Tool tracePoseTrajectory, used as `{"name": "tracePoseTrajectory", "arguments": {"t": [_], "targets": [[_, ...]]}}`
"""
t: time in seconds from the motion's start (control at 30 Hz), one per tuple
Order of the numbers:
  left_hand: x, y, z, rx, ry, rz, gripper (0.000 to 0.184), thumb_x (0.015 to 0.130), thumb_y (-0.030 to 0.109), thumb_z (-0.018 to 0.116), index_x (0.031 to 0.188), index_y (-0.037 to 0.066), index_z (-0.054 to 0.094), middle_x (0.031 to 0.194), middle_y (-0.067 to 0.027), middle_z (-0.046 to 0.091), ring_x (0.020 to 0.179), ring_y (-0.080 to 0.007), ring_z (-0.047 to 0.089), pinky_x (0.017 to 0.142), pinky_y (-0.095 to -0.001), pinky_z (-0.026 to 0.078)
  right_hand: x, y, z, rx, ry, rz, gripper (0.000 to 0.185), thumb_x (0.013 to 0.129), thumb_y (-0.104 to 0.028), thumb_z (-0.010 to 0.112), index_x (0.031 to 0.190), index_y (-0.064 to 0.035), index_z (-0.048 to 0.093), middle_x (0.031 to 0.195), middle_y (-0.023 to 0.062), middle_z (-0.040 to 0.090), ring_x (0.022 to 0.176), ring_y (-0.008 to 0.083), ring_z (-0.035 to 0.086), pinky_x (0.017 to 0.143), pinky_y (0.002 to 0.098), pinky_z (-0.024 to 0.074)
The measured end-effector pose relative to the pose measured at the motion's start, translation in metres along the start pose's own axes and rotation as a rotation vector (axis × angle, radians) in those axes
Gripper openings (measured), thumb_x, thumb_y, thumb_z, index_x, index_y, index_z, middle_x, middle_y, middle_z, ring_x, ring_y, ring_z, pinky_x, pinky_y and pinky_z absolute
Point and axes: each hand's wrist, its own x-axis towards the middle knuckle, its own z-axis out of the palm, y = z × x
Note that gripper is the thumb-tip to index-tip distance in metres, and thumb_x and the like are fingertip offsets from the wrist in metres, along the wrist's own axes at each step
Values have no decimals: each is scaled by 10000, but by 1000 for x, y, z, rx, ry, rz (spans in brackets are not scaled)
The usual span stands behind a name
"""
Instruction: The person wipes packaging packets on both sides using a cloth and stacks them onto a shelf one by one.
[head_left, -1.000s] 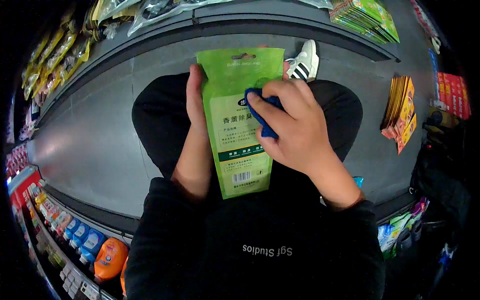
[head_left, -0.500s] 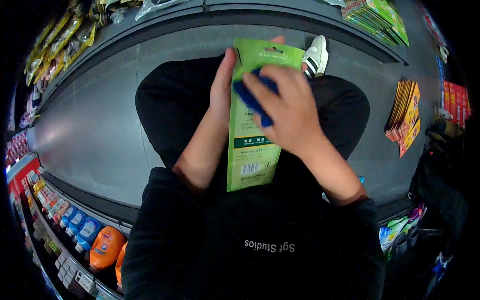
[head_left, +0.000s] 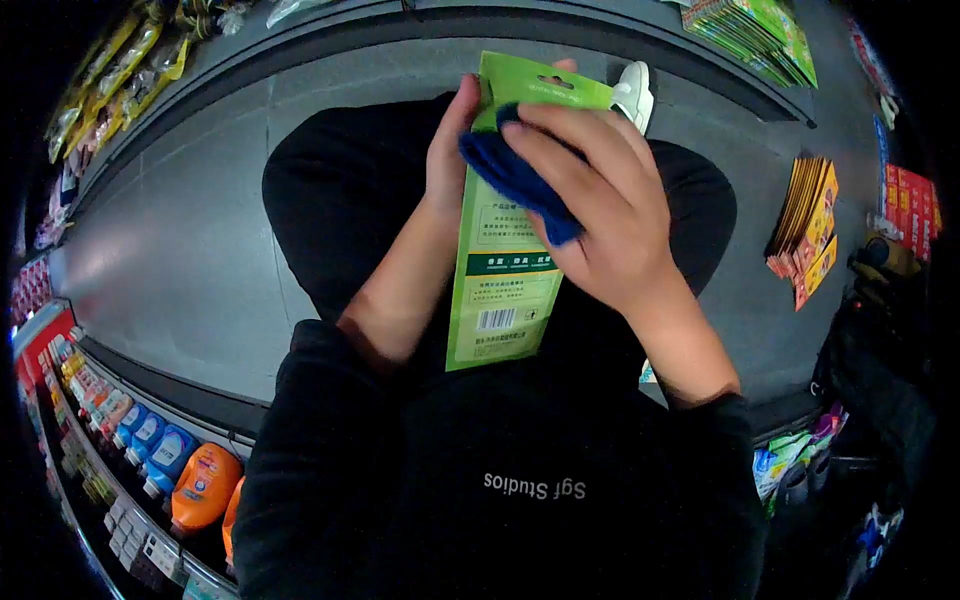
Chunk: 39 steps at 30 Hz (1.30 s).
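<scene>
A long green package [head_left: 510, 290] with a hang hole and a barcode lies tilted over my lap, printed side towards me. My left hand [head_left: 450, 150] holds its upper part from the left edge; most of those fingers are behind the package. On the package's upper half, my right hand [head_left: 610, 190] presses a dark blue cloth [head_left: 515, 185], its fingers closed over it. Some of the printing is covered by the cloth.
Stacked yellow-orange packets [head_left: 805, 215] stand on the grey floor [head_left: 190, 260] to the right. More green packages [head_left: 755, 40] sit on the shelf at top right. Orange bottles [head_left: 205, 485] and blue bottles [head_left: 170, 455] line a lower-left shelf. Yellow-edged bags [head_left: 125, 65] hang upper left.
My right hand and the blue cloth have shifted slightly to the right on the package, and more of the cloth shows. The package has moved up a little with my left hand.
</scene>
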Motion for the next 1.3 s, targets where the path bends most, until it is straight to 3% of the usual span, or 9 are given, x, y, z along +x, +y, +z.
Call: {"name": "tracePoseTrajectory", "arguments": {"t": [0.13, 0.5, 0.7, 0.77, 0.9, 0.97, 1.0, 1.1, 1.3], "targets": [[-1, 9, 4, -262, -73, -186, 918, 811, 736, 356, 1496, 161, 148, 1471, -291, 221, 1325, -442, 303, 1036, -610, 290, -7, -10, 38, -79, -44, -9, 432, 679, -23, 600, 1111, -28, 604, 1195, 116, 559, 1055, 305, 527, 863, 406, 434], [-14, 1, -9, -372, -41, -49, 808, 885, 653, 291, 1448, 74, 281, 1407, -274, 354, 1242, -424, 433, 990, -560, 389, -55, -48, 33, 389, -438, -29, 459, 639, -49, 648, 1096, -22, 607, 1199, 103, 573, 1043, 271, 539, 843, 388, 456], [-26, -10, -9, -254, -5, -104, 764, 897, 622, 289, 1399, 51, 361, 1369, -239, 418, 1221, -362, 474, 991, -455, 428, -23, -25, -5, 180, -59, 80, 418, 635, -9, 678, 1052, -37, 665, 1173, 200, 559, 1039, 348, 557, 905, 419, 446], [-34, -18, -21, -629, -51, -106, 724, 912, 609, 279, 1385, 69, 378, 1321, -196, 470, 1178, -328, 513, 971, -438, 452, -13, -6, -8, 113, 101, 179, 424, 647, -64, 694, 1069, -104, 677, 1124, 143, 584, 989, 329, 568, 874, 398, 464], [-34, -21, -10, -598, -214, -67, 694, 927, 612, 263, 1373, 97, 394, 1307, -167, 486, 1164, -281, 526, 984, -432, 446, -4, 20, 0, -68, 40, 83, 428, 675, -150, 710, 1099, -124, 665, 1096, 153, 571, 978, 352, 551, 842, 405, 450], [-36, -19, 0, 111, 281, 17, 648, 948, 578, 264, 1368, 103, 402, 1291, -155, 499, 1167, -272, 525, 979, -416, 445, -11, 16, 25, -189, -24, 204, 419, 696, -182, 697, 1113, -159, 655, 1082, 145, 554, 968, 345, 531, 818, 419, 445], [-36, -25, -5, 115, 353, 35, 618, 964, 557, 261, 1360, 107, 411, 1279, -138, 511, 1174, -251, 524, 979, -385, 438, -20, 12, 39, -147, -2, 228, 428, 710, -169, 680, 1135, -188, 638, 1072, 142, 532, 970, 344, 514, 799, 436, 441], [-28, -26, -34, -306, -58, -198, 881, 865, 733, 225, 1432, 64, 309, 1384, -271, 391, 1225, -382, 459, 1010, -493, 379, -49, -9, 55, 59, -140, 237, 495, 685, -80, 697, 1172, -115, 616, 1089, 163, 511, 981, 348, 525, 838, 419, 443], [-34, -32, -30, -406, 133, -291, 985, 815, 784, 219, 1463, 42, 215, 1436, -304, 278, 1280, -437, 373, 1037, -575, 318, -90, -50, 45, 235, -483, 115, 628, 582, -34, 679, 1198, -124, 596, 1108, 126, 506, 994, 311, 512, 864, 439, 440]]}}
